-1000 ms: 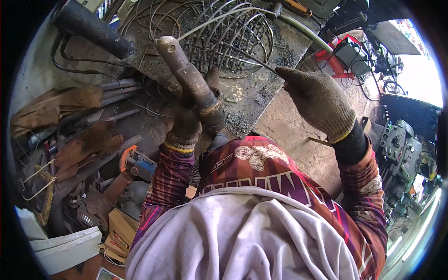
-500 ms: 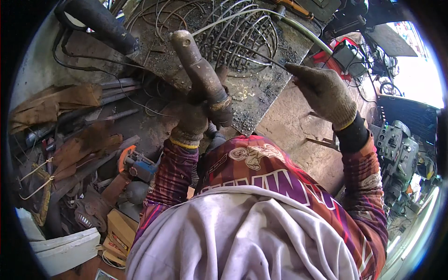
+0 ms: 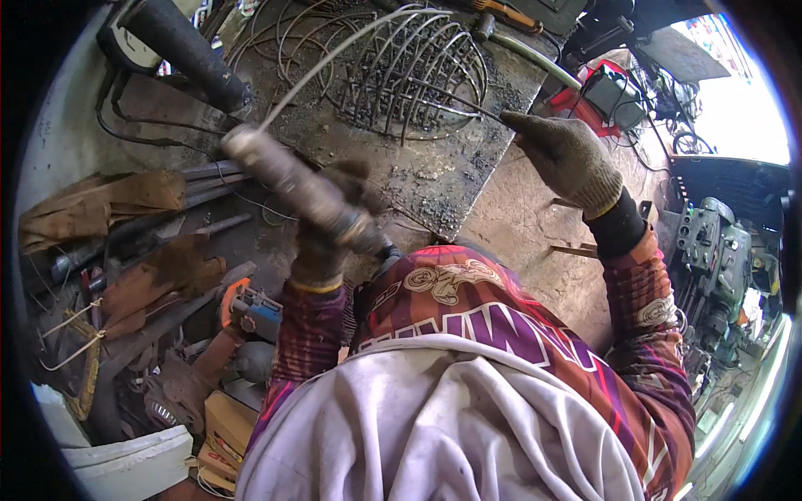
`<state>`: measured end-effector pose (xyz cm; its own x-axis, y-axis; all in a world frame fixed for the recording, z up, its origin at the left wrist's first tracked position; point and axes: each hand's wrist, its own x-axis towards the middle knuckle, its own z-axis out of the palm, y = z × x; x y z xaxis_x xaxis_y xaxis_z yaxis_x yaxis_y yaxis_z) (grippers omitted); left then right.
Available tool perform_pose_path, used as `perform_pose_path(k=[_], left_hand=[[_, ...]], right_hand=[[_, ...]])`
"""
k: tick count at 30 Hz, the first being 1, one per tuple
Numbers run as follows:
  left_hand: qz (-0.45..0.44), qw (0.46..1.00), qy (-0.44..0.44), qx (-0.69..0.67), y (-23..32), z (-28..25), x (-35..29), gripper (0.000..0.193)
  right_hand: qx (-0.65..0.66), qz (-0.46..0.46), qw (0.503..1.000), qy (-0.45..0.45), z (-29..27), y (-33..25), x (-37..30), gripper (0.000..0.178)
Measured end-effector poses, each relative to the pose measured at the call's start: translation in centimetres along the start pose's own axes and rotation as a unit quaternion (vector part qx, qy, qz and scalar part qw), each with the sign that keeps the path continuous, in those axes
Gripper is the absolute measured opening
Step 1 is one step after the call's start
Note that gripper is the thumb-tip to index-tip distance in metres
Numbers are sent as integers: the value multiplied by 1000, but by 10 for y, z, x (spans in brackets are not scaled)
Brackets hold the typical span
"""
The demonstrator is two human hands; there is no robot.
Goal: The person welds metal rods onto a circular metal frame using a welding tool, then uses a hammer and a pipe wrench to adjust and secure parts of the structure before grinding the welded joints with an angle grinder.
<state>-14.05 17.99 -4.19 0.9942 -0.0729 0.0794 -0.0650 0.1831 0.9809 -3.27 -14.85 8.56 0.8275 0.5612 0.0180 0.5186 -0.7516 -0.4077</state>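
My left hand (image 3: 322, 242), in a soiled work glove, is closed around a thick, worn cylindrical electrode holder (image 3: 284, 179), blurred by motion. From its tip a long pale welding rod (image 3: 322, 67) curves up over the metal table (image 3: 418, 188). My right hand (image 3: 572, 163), also gloved, pinches the end of a thin dark rod (image 3: 464, 102). That rod reaches left to a round cage of bent metal bars (image 3: 418, 71) lying on the table. Whether the rod is joined to the cage I cannot tell.
A hammer (image 3: 530, 60) lies right of the cage. Loose wire coils (image 3: 292, 33), dark grit and a large dark pipe (image 3: 180, 50) are at the upper left. An angle grinder (image 3: 251, 309) and scrap sit left of me; machinery (image 3: 714, 275) stands right.
My left hand has swung the electrode holder left and tilted it, carrying the pale rod's far end left. My right hand has shifted slightly left, still pinching the thin rod.
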Motion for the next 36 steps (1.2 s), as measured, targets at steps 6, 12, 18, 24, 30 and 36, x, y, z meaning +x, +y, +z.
perform_pose_path(k=[6,12,18,24,30,36], left_hand=[[-50,962,136,-230,7,-42,-78,46],[-30,986,54,-153,-22,-90,-126,43],[-172,984,50,-20,25,-66,-104,74],[-71,969,235,-22,-86,-114,-186,28],[-109,955,262,85,-66,-85,-160,32],[-148,952,244,112,-57,-70,-149,37]], right_hand=[[-2,-27,1000,11,1,0,1,33],[-9,1,1000,-2,-5,-8,2,31],[10,-12,1000,-2,-1,-1,2,31],[25,-10,1000,2,1,0,3,31],[22,-8,1000,2,3,5,1,32],[11,-18,1000,8,5,6,1,32]])
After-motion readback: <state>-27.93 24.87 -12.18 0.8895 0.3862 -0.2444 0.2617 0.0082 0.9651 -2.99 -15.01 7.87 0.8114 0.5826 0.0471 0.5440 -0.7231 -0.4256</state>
